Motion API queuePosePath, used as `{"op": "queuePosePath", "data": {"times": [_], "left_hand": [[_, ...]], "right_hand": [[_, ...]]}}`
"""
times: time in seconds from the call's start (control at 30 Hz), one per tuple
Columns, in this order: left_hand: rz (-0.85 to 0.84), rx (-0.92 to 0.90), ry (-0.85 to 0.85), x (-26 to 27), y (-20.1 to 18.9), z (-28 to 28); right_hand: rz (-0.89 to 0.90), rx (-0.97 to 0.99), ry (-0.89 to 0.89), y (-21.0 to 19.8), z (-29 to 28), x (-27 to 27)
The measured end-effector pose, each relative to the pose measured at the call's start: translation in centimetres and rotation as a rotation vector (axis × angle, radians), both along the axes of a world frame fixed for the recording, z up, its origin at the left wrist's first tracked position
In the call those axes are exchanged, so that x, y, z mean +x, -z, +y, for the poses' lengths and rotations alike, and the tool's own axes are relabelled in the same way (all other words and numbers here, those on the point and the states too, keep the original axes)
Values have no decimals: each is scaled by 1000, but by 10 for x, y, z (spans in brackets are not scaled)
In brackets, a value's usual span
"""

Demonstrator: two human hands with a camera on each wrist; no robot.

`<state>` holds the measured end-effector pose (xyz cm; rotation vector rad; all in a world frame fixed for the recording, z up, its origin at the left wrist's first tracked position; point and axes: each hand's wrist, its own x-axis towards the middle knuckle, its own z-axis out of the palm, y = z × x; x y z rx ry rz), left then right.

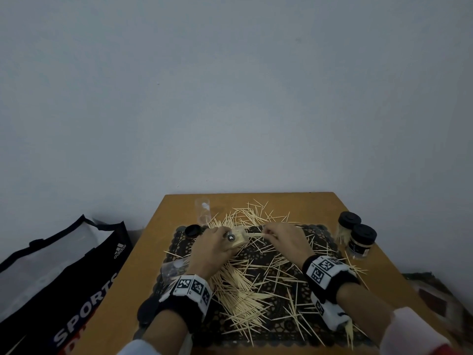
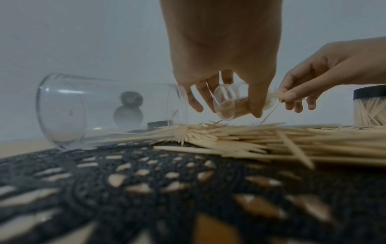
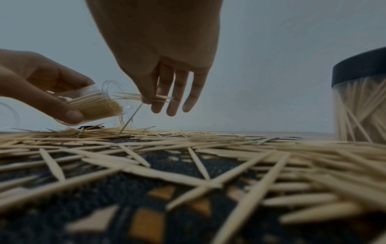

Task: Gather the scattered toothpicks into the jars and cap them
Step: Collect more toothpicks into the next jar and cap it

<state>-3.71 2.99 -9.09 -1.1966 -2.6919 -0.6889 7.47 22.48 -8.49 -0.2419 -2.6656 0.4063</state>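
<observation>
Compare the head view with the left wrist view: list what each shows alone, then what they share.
Head only: the sports bag, both wristbands, a second capped jar, the table's edges.
Left wrist only: the held jar's clear base seen end-on, packed with toothpicks.
Both: the left hand gripping the held jar, the right hand pinching toothpicks at its mouth, the empty jar lying on its side, the lace mat.

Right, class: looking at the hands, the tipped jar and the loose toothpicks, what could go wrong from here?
1. The left hand holds the jar tipped; its packed toothpicks may slide out.
2. One toothpick dangles below the right hand and its bundle; it may miss the mouth.
3. An empty jar lies sideways and may roll.
</observation>
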Motion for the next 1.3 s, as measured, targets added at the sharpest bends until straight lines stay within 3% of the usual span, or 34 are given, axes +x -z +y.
{"op": "queuePosePath", "data": {"times": [0.27, 0.5, 0.77, 1.03, 1.13, 1.3], "left_hand": [[-173, -16, 241, 8, 0, 6], [-220, -19, 281, 10, -1, 6], [-210, 29, 259, 9, 0, 5], [-209, 17, 266, 9, 2, 6], [-148, 70, 181, 6, 1, 5], [-105, 56, 131, 6, -1, 3]], "right_hand": [[53, -81, -221, -4, -3, -1], [129, -277, -177, -9, -5, 2], [177, -231, -210, -4, -2, -3], [174, -310, -161, -6, -5, -3], [39, -250, 7, -1, 3, -3], [-620, -94, 35, 5, 9, 3]]}}
